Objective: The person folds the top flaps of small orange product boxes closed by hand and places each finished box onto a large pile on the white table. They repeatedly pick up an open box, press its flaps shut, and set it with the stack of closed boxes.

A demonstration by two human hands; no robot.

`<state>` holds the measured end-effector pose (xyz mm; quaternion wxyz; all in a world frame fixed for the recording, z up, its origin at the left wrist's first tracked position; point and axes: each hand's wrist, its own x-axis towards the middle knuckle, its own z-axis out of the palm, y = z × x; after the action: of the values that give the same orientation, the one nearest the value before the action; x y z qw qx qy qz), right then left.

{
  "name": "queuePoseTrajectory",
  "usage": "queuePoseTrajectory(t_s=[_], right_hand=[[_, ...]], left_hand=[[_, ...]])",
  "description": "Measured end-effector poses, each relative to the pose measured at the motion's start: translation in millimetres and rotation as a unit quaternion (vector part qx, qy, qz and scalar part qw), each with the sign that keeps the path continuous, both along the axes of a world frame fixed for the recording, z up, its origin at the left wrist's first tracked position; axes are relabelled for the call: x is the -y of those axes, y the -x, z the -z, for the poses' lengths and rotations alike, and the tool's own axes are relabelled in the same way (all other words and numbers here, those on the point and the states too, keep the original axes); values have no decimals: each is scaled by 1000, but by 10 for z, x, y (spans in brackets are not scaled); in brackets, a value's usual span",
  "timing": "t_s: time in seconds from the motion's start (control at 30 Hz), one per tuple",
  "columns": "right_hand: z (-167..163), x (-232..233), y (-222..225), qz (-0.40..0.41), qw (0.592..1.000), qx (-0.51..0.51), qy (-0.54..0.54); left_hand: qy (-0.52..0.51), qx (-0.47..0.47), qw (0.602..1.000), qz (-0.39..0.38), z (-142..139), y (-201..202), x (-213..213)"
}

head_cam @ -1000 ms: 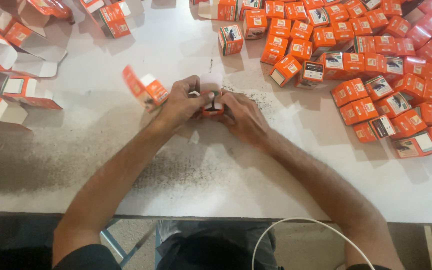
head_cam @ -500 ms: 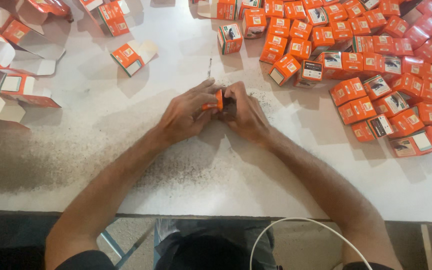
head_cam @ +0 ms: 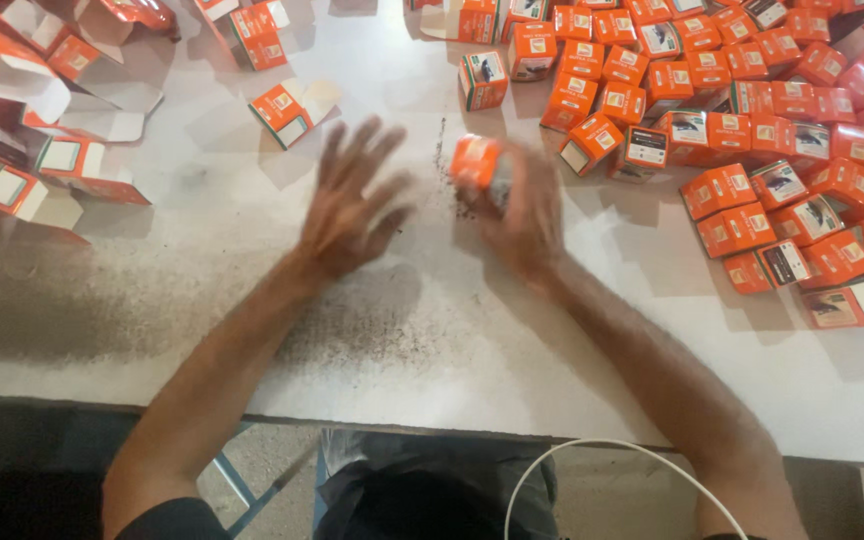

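My right hand [head_cam: 524,212] holds a small orange box [head_cam: 476,160] above the middle of the white table [head_cam: 252,300]. The box sits at my fingertips, its orange face turned towards me. My left hand [head_cam: 352,205] hovers just left of it with the fingers spread and nothing in them; it is blurred by motion. A line of dark crumbs runs across the tabletop between the two hands.
A big heap of closed orange boxes [head_cam: 732,120] fills the right and far side. One open box [head_cam: 290,110] lies beyond my left hand. Flattened and open orange-and-white cartons [head_cam: 42,150] crowd the far left. A white cable [head_cam: 592,450] loops below the table's front edge.
Both hands were pressed together on the small orange box. Now my left hand has let go and swung away to the left, and my right hand carries the box up and right.
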<state>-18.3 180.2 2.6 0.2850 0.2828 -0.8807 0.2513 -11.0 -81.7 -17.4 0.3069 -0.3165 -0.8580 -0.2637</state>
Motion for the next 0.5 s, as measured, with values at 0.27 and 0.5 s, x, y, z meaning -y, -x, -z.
queuePoseTrajectory(t_s=[0.27, 0.5], right_hand=[[101, 48, -53, -131, 983, 131, 16], [345, 24, 63, -187, 846, 367, 339]], left_hand=[[-100, 130, 958, -237, -267, 182, 346], [-70, 85, 992, 66, -73, -26, -438]])
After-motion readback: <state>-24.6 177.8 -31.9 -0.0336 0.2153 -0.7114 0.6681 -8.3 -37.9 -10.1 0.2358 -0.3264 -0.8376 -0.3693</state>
